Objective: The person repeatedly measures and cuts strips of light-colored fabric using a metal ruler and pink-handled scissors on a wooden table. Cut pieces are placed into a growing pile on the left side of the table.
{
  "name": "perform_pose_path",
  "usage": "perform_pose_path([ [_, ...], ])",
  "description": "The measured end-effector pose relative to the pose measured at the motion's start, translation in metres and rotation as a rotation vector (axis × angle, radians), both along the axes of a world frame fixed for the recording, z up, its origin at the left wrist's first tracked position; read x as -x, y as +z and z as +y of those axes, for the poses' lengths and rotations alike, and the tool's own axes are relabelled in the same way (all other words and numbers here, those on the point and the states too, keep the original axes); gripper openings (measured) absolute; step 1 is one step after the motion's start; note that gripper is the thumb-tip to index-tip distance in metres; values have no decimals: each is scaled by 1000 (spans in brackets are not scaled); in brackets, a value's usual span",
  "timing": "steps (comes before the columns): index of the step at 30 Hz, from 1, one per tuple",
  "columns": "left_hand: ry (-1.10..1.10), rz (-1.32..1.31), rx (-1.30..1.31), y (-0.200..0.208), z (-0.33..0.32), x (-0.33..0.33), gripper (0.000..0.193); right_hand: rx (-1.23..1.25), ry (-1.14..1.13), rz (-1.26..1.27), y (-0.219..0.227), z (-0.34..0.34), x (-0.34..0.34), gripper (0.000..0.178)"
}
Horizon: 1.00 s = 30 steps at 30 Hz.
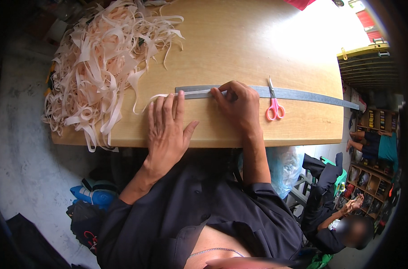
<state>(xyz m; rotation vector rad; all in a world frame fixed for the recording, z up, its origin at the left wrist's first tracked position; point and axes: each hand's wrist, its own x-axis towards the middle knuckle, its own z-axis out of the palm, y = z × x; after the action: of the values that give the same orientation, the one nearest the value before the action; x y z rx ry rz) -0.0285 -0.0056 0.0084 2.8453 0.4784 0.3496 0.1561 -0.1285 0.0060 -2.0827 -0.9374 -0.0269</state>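
A thin pale fabric strip (pixel 197 92) lies stretched along a long grey metal ruler (pixel 307 95) on the wooden table. My left hand (pixel 165 127) rests flat, its fingers extended and the fingertips on the strip near the ruler's left end. With thumb and forefinger, my right hand (pixel 241 105) pinches the strip farther right over the ruler; its other fingers are curled. The strip's loose left end curves away past my left fingertips. Just right of my right hand, a pair of scissors (pixel 275 107) with pink handles lies closed, its blades across the ruler.
A big tangled heap of pale fabric strips (pixel 100 58) covers the table's left side and hangs over the near edge. The ruler's right end juts past the table (pixel 204 134). Bags lie on the floor at left. At lower right another person (pixel 325 201) sits near shelves.
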Motion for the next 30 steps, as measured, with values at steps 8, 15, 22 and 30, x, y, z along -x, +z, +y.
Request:
perform_pose_path([
  [8,73,28,-64,10,-14,-12,69,-1,11,2,2,0,0,20],
  [15,-88,-146,4,4,-25,-29,69,-80,32,139,4,-2,-2,37],
  [22,-190,-51,-20,-9,-22,-36,67,-339,-153,261,2,-10,-4,26],
  [30,-176,-58,-14,-8,-24,-35,61,-277,-531,85,8,-76,-16,19],
])
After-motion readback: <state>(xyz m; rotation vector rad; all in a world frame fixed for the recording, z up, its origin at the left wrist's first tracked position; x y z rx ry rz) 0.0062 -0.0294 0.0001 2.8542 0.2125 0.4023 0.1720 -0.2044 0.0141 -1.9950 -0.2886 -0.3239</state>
